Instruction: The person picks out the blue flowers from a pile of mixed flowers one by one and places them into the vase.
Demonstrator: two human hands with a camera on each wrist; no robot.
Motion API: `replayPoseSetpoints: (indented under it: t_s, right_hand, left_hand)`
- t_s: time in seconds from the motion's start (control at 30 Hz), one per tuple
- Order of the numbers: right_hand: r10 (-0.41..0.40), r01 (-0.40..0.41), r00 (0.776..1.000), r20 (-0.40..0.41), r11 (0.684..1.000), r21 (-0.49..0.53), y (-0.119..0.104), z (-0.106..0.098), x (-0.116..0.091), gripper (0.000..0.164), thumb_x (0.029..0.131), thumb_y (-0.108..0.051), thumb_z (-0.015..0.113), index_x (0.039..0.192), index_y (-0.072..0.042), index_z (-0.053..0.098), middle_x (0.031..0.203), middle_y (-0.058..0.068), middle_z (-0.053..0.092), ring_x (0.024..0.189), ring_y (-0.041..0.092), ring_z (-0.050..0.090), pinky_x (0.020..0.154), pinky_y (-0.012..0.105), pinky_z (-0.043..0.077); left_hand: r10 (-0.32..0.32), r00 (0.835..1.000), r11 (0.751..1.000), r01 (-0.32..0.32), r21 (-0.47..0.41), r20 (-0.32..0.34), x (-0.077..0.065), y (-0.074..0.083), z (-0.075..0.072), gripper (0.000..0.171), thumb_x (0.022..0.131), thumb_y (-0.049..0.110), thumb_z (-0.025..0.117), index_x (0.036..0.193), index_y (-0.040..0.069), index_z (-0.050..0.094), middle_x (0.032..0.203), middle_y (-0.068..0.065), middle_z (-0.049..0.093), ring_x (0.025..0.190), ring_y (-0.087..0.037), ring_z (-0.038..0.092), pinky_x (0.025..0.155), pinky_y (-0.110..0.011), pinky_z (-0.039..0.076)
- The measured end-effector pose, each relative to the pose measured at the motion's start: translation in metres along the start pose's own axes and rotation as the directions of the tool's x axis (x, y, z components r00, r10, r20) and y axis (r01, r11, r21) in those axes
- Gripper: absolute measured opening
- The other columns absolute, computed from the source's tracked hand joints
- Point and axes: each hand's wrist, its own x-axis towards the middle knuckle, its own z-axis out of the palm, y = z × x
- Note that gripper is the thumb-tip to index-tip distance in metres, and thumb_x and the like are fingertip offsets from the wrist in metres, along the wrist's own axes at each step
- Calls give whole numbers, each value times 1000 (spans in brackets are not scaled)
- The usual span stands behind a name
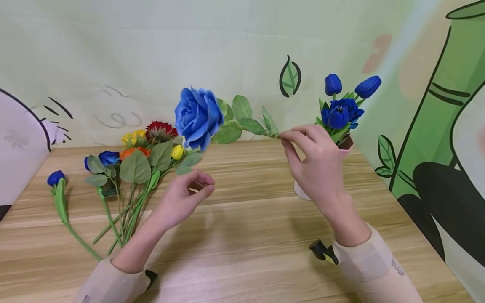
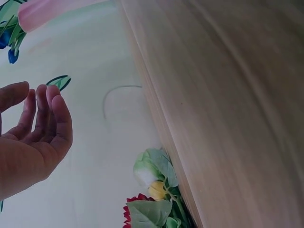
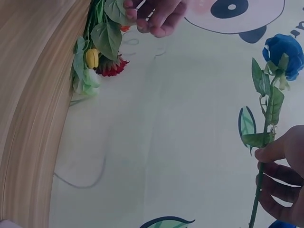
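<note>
My right hand [image 1: 322,166] pinches the green stem of a blue artificial rose [image 1: 198,118] just below its leaves, above the table. The bloom points left, and in the right wrist view the stem [image 3: 259,194] runs down past the fingers. Beneath the bloom, my left hand [image 1: 183,195] hovers with loosely curved fingers, holding nothing. A pink vase [image 1: 346,145] behind the right hand bears blue tulips [image 1: 333,84] and other blue blooms; the hand hides much of it. In the left wrist view the vase [image 2: 52,12] is partly in frame.
On the table's left lies a pile of artificial flowers: a red bloom [image 1: 161,131], yellow blooms [image 1: 134,138], an orange one [image 1: 135,152] and a blue one [image 1: 109,158]. A single blue tulip [image 1: 56,178] lies farther left. A printed backdrop [image 1: 235,63] stands behind the table.
</note>
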Motion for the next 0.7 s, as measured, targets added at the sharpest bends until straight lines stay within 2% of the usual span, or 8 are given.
replayPoseSetpoints:
  t_s: [0.3,0.6,0.7]
  right_hand:
    - [51,-50,998,-24,998,23,13,0,-1,9,91,3,76,100,4,77,97,16,72,91,33,65,80,43,54]
    - [31,-31,998,-54,1000,3,18,-7,1,8,93,0,74,99,4,77,96,16,73,90,34,65,81,44,53]
    - [50,-50,997,-53,999,10,18,-7,1,7,93,0,74,98,4,77,96,17,73,91,34,65,81,44,53]
  left_hand:
    - [-11,1000,1000,11,8,3,1,0,-1,9,100,11,68,106,4,69,96,-5,69,87,-19,66,81,-45,56]
    - [-20,1000,1000,20,17,13,0,-2,-3,8,100,10,68,106,4,69,96,-5,69,88,-20,66,79,-41,55]
    - [-19,1000,1000,19,23,17,-1,-3,-3,9,101,11,68,107,4,69,97,-5,69,90,-20,67,81,-41,55]
